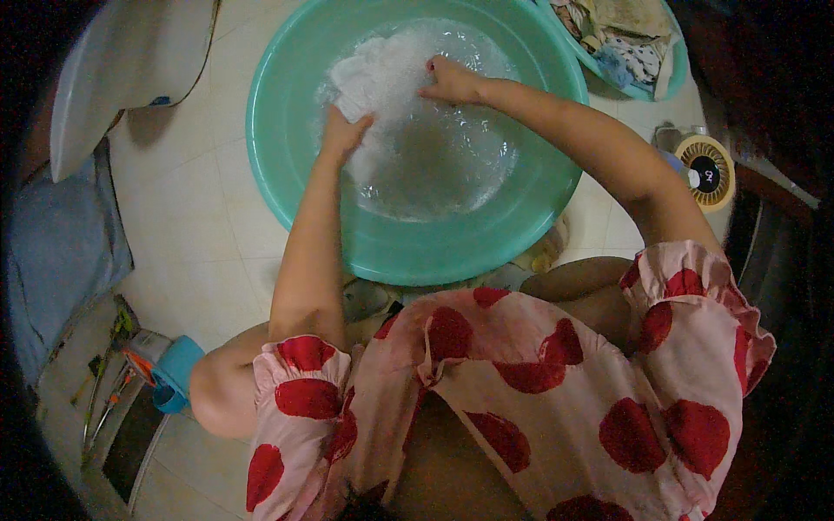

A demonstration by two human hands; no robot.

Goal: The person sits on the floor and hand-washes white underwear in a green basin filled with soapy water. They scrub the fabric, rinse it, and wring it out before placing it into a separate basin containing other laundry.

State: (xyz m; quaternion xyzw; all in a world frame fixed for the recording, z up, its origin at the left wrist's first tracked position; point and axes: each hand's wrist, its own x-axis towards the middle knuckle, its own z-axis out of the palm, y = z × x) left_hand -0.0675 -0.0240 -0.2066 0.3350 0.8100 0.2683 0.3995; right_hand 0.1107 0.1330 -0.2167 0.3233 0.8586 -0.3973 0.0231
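Observation:
A large green plastic basin (293, 228) stands on the floor before me, holding soapy water (449, 182). White, foam-covered cloth (365, 75) lies in the left part of the water; where cloth ends and suds begin is hard to tell. My left hand (344, 135) grips the near edge of this cloth, thumb on the right side, its other fingers mostly hidden. Over the right edge of the foam is my right hand (455, 81), its fingers bent and the thumb apart. Whether it pinches any fabric does not show.
A second green basin (681, 62) at the upper right holds several pieces of laundry (632, 49). Beside the large basin's right lies a round fan-like object (705, 172). A blue plastic container (176, 374) is near my left knee. Pale tiles (189, 215) cover the floor.

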